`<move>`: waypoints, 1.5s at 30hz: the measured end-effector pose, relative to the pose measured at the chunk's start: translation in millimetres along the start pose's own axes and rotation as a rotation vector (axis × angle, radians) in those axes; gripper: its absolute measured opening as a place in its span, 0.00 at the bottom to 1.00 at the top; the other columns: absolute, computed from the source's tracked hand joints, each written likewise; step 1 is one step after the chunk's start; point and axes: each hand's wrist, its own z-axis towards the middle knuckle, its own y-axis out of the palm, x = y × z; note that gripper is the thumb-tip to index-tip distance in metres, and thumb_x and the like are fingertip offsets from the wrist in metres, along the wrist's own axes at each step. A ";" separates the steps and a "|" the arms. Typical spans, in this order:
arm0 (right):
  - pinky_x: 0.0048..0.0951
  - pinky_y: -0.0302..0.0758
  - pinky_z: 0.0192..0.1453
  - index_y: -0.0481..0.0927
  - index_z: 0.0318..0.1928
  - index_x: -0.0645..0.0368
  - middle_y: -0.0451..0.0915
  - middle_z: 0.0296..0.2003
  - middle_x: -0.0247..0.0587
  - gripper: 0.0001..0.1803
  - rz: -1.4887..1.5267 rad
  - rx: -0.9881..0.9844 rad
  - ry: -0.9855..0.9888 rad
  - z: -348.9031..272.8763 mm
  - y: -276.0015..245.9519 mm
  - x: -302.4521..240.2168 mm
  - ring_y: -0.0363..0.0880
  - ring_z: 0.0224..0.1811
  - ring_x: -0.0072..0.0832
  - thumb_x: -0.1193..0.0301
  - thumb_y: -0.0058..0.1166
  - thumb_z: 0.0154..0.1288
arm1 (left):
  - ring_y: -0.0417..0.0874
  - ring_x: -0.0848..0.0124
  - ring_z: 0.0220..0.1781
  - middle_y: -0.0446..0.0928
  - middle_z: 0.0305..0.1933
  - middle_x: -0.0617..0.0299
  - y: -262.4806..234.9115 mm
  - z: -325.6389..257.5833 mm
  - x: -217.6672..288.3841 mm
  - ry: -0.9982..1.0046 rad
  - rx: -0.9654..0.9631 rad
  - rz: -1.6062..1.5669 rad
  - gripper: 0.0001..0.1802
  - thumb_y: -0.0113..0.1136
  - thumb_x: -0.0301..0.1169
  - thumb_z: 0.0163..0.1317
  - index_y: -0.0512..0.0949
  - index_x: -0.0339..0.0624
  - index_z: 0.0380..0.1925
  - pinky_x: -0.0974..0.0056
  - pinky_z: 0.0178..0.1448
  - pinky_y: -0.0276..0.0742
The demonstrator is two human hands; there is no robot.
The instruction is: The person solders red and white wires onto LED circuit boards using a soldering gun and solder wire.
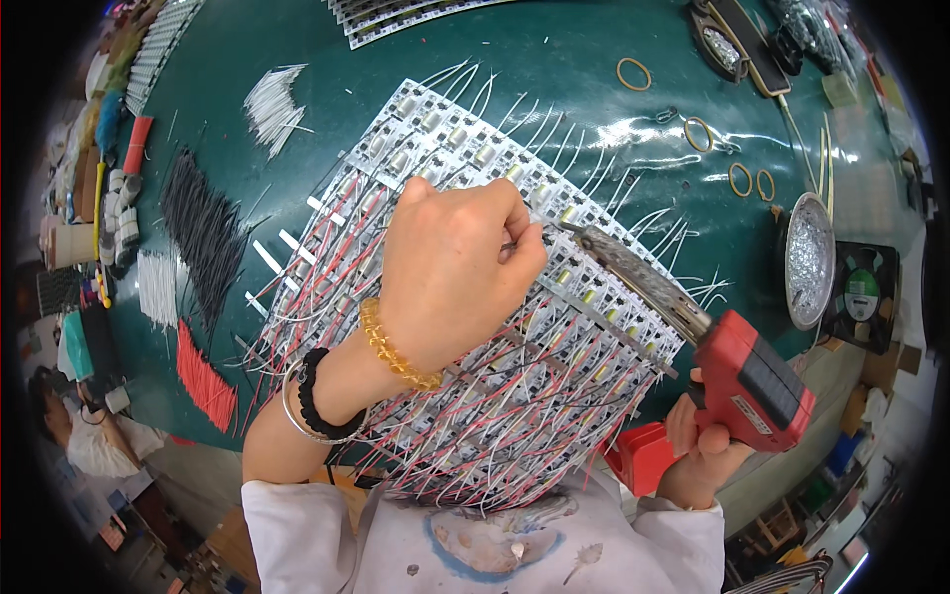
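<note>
My left hand [450, 257] is closed in a pinch just above a large panel of white circuit boards [413, 111]. What its fingertips hold, if anything, is hidden behind the knuckles. In my right hand [714, 457] is a red and black soldering gun [757, 386], gripped by its handle. Its long metal barrel reaches up and left over the panel, with the tip close to my left fingers. Red, white and black wires [515, 421] trail from the boards toward me, and bare white wires stick out along the far edge.
On the green table [554, 59] lie bundles of black wires [203, 233], red wires [206, 381] and white wires [275, 107] at left. Several rubber bands [633, 74] lie at the far right, near a metal bowl [809, 259]. More boards [396, 20] are stacked at the far edge.
</note>
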 end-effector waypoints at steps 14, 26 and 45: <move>0.19 0.61 0.14 0.64 0.53 0.75 0.66 0.10 0.29 0.41 -0.182 0.115 -0.047 -3.7 6.0 -2.3 0.63 0.08 0.18 0.48 0.56 0.56 | 0.74 0.67 0.17 0.74 0.13 0.64 3.5 -0.4 0.2 0.026 0.021 -0.008 0.08 0.59 0.30 0.50 0.74 0.42 0.17 0.62 0.35 0.59; 0.20 0.62 0.14 0.61 0.54 0.77 0.66 0.10 0.31 0.41 -0.173 0.138 -0.115 -14.0 -9.4 1.4 0.63 0.08 0.19 0.48 0.54 0.59 | 0.77 0.72 0.20 0.76 0.17 0.59 -15.2 2.8 2.3 -0.043 -0.104 -0.096 0.08 0.62 0.29 0.52 0.77 0.34 0.22 0.68 0.27 0.69; 0.20 0.58 0.13 0.65 0.46 0.75 0.65 0.09 0.31 0.41 -0.227 0.254 -0.099 -24.4 6.0 9.7 0.62 0.08 0.19 0.44 0.56 0.54 | 0.71 0.64 0.35 0.71 0.30 0.63 21.3 -8.8 17.7 0.191 0.119 0.097 0.07 0.62 0.23 0.45 0.72 0.43 0.22 0.62 0.41 0.60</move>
